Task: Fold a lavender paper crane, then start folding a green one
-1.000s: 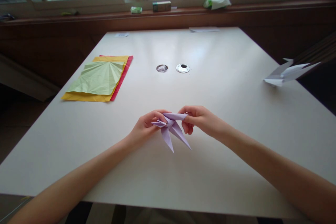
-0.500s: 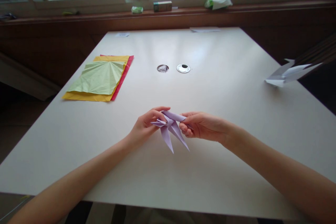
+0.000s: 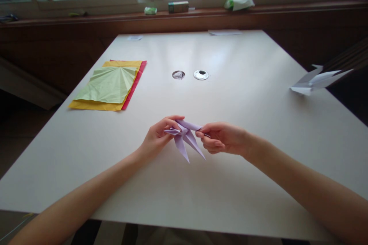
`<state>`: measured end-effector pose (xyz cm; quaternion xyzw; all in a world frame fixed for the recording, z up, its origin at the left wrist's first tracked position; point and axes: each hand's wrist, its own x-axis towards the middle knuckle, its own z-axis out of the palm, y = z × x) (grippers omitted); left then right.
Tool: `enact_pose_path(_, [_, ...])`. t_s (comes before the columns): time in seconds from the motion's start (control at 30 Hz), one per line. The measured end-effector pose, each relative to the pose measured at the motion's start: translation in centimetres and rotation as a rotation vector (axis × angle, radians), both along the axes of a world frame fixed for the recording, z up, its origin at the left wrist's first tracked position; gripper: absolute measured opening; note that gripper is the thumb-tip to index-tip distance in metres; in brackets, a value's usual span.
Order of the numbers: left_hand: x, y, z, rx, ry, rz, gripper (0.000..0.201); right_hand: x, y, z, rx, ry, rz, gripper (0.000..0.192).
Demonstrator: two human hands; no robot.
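Note:
Between my hands, above the near part of the white table (image 3: 184, 195), is a lilac folded paper figure (image 3: 181, 145) with several pointed arms. My left hand (image 3: 159, 134) grips it from the left, its fingers closed around the centre and upper edge. The fingertips behind the paper are partly hidden. On the other side, my right hand (image 3: 220, 138) pinches the end of the upper right arm between thumb and forefinger, the other fingers curled below. Two long points hang down toward me and a shorter one sticks out to the left.
Green, yellow and red paper sheets (image 3: 109, 84) lie stacked at the left. A white folded paper figure (image 3: 316, 80) stands by the right edge. Two round table fittings (image 3: 201, 75) sit mid-table. A small box (image 3: 178, 7) and packets rest on the windowsill.
The lilac figure has shifted slightly up and left with both hands. My right hand's lower fingers have moved, and its pinch on the arm's end has turned a little.

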<state>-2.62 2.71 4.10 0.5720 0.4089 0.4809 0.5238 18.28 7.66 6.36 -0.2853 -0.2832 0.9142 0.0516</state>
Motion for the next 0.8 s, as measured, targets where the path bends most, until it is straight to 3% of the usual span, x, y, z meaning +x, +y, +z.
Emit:
enact_pose_path(0.3, [-0.2, 0.1, -0.1, -0.069, -0.034, 0.002, 0.012, -0.2, -0.3, -0.7, -0.149, 0.14, 0.065, 0.031])
enact_pose_path(0.5, [-0.2, 0.2, -0.3, -0.115, -0.1, 0.041, 0.013, -0.4, -0.5, -0.3, -0.101, 0.135, 0.047, 0.037])
enact_pose_path(0.63, [-0.3, 0.5, -0.6, -0.158, -0.181, 0.126, 0.013, -0.3, -0.3, 0.3, -0.016, 0.072, 0.008, 0.042])
enact_pose_path(0.8, [-0.6, 1.1, -1.1, -0.245, -0.237, 0.299, 0.028, -0.2, -0.8, 0.6, 0.035, 0.084, 0.011, 0.053])
